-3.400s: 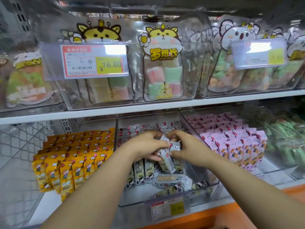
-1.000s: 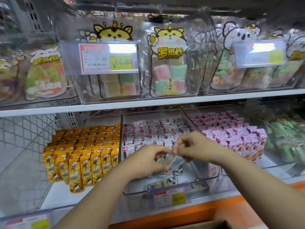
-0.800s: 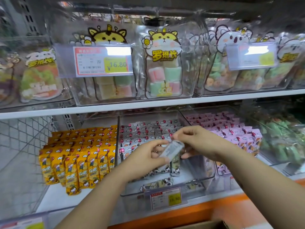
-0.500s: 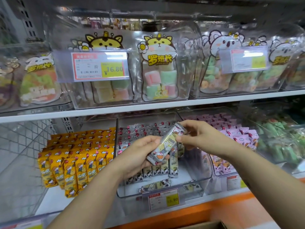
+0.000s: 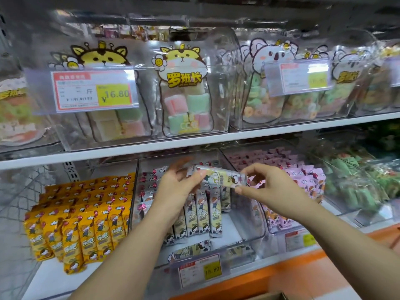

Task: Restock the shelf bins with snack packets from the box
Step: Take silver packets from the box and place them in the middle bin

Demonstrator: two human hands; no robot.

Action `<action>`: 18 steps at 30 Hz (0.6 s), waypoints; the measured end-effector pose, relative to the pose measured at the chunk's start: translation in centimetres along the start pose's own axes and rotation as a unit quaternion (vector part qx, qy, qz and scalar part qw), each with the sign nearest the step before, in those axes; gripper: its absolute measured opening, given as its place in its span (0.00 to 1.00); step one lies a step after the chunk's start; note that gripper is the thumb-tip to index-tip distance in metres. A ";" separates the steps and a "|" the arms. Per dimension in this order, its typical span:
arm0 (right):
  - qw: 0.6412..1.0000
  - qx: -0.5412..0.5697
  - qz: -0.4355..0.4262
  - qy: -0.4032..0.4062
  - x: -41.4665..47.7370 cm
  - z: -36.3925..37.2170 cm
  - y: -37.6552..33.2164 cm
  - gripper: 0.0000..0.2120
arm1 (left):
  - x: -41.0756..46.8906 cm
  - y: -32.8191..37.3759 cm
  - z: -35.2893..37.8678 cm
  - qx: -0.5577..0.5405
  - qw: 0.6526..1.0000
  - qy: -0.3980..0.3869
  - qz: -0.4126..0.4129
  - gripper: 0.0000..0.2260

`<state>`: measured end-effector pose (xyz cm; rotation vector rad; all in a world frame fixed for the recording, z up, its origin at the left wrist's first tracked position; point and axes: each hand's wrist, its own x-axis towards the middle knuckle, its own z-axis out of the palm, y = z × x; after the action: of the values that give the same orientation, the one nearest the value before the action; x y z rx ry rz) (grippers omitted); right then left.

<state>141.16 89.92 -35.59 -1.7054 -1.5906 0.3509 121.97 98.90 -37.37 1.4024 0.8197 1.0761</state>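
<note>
A small white snack packet [image 5: 219,177] lies level in the air above the middle clear bin [image 5: 253,224] on the lower shelf. My right hand [image 5: 267,187] pinches its right end between thumb and fingers. My left hand [image 5: 175,187] holds its left end with thumb against the wrapper, fingers stretched behind. Below it, white packets [image 5: 203,213] of the same kind stand in rows in that bin, and a few lie flat at the bin's front [image 5: 190,249]. A corner of the cardboard box [image 5: 268,296] shows at the bottom edge.
Yellow packets [image 5: 82,217] fill the bin to the left, pink packets [image 5: 303,180] the bin to the right, green ones [image 5: 355,182] further right. The upper shelf [image 5: 194,142] carries clear bins of marshmallow bags with price tags. An orange ledge [image 5: 281,271] runs below.
Both hands have lifted one white packet up out of the middle bin and turned it from tilted to level. The view has shifted slightly upward.
</note>
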 end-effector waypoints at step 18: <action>0.998 -0.051 -0.026 -0.028 -0.3 1.1 3.5 0.14 | 4.2 -4.9 5.7 0.601 0.781 -0.106 0.130 0.23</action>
<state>142.93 90.25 -38.74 -1.7391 -1.7162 0.2982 129.19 101.47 -41.33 2.7165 1.2408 0.4795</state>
